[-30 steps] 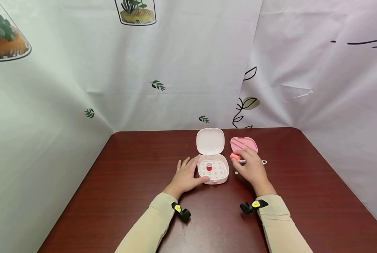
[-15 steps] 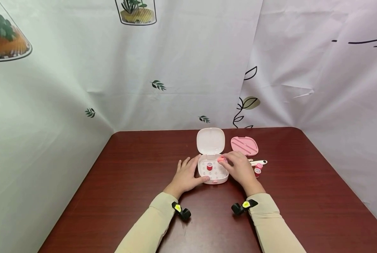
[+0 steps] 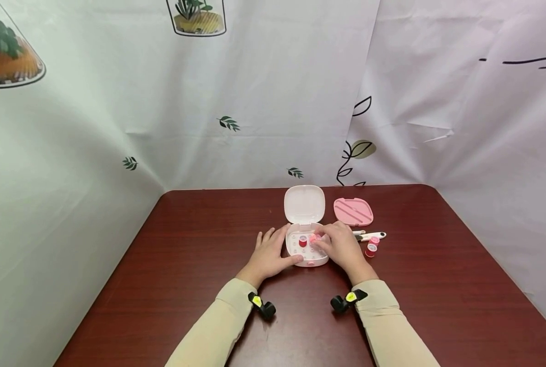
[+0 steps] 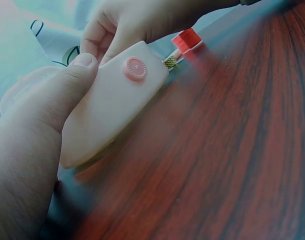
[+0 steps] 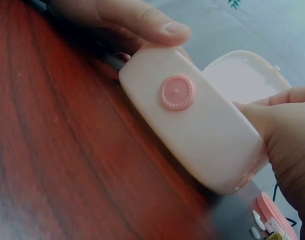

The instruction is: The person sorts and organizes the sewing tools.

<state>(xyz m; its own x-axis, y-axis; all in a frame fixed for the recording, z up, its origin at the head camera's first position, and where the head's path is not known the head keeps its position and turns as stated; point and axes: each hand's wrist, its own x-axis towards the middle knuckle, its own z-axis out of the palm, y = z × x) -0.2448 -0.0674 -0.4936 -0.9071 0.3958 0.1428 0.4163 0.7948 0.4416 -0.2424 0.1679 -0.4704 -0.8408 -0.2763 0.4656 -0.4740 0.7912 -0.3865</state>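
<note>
A small white sewing box (image 3: 308,262) with a round pink button on its front stands with its lid (image 3: 304,204) raised. My left hand (image 3: 268,256) holds its left side, thumb over the front rim and fingers along the side. My right hand (image 3: 344,245) reaches inside from the right and pinches a coral-pink thread spool (image 3: 314,238) low over the pegs. A red thread spool (image 3: 302,241) stands upright on the pegs to its left. Both wrist views show the box front; the box walls and hand hide the pinched spool there.
A pink tray-like piece (image 3: 353,211) with grooves lies behind my right hand. Right of that hand are a white-handled tool (image 3: 375,236), partly hidden, a pink spool (image 3: 374,240) and a red spool (image 3: 371,250). Patterned white cloth hangs behind the brown table (image 3: 218,229).
My right hand has carried the coral-pink spool leftward from beside the pink tray piece into the box, uncovering the spools on the right. My left hand has stayed on the box.
</note>
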